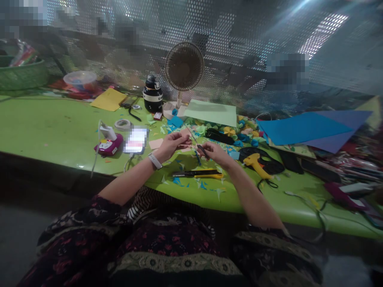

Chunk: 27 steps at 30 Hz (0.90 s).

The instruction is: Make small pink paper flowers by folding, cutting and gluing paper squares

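My left hand [172, 146] pinches a small piece of pale pink paper [186, 132] above the green table. Facing it, my right hand [214, 153] is closed on dark-handled scissors [202, 151], their thin blades pointing up and left beside the paper. Another pink piece [156, 144] lies left of my left hand. Under my hands, a yellow-and-black utility knife [197, 173] rests among blue and pale green scraps. Just behind my right hand is a black elongated object [220, 136], perhaps a stapler. Small folded paper pieces [229, 131] in several colours are heaped near it.
A small fan [184, 67] and a black bottle [153, 95] stand at the back. On the left are a lit phone [136, 140], a tape roll [123, 124] and a purple power adapter [110, 146]. A yellow glue gun [257, 166] and blue sheets [305, 126] lie right.
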### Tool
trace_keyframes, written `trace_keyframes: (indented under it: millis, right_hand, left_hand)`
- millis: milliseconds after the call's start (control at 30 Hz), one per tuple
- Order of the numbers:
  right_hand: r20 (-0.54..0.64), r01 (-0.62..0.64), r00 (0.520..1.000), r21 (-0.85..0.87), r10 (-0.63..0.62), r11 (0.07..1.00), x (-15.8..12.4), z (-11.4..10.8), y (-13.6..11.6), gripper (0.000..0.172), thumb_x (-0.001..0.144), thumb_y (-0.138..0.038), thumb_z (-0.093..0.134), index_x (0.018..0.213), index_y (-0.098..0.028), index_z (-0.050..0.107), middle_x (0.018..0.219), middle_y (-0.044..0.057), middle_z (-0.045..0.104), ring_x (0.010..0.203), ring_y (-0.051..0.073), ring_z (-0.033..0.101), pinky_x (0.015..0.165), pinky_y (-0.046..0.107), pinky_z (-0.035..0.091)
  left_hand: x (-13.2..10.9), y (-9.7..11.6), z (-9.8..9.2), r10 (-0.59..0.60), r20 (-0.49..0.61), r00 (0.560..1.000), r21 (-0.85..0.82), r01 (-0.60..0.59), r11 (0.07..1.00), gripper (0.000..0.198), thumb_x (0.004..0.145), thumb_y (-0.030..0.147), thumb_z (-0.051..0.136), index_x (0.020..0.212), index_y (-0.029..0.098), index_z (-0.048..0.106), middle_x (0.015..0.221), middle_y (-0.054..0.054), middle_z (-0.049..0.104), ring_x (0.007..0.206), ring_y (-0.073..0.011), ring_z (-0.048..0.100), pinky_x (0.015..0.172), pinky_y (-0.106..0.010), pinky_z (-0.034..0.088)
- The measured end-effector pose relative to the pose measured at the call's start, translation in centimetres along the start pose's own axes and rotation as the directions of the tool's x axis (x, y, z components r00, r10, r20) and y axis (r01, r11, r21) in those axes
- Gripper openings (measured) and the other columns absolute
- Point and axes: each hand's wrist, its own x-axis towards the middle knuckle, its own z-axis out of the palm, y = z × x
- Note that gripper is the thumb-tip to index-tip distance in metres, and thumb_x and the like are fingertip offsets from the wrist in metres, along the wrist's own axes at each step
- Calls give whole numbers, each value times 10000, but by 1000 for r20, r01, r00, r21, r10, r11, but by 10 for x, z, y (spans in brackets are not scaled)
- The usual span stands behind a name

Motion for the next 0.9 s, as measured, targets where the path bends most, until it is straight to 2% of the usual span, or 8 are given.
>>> trace_keyframes:
  millis: [567, 700, 900]
  right_hand:
    - [-6, 4, 1000, -40, -4, 999, 0, 1, 2, 617, 571, -753, 780, 767, -198, 595, 639, -7, 580, 558, 124, 473, 502, 261, 370]
    - [-15, 6, 1000, -45, -7, 999, -1, 1, 0, 611, 573, -749, 777, 762, -197, 593, 656, -1, 603, 560, 119, 463, 504, 259, 334]
    - [-30, 38, 999, -60, -40, 997, -1, 2, -1, 596, 594, -742, 771, 746, -198, 580, 649, -6, 593, 583, 129, 494, 525, 264, 334]
  left_hand:
    - [-1, 1, 1, -25, -2, 1000, -6, 25, 1000, 203, 806, 241, 816, 841, 110, 665, 761, -33, 744, 675, -81, 707, 727, -199, 560]
    - [0, 1, 1, -41, -7, 999, -4, 41, 999, 186, 817, 235, 805, 845, 107, 672, 769, -49, 754, 670, -87, 709, 747, -215, 563]
    - [0, 0, 1, -46, -9, 999, -11, 46, 999, 177, 820, 227, 802, 841, 111, 670, 766, -52, 756, 670, -94, 712, 751, -223, 570]
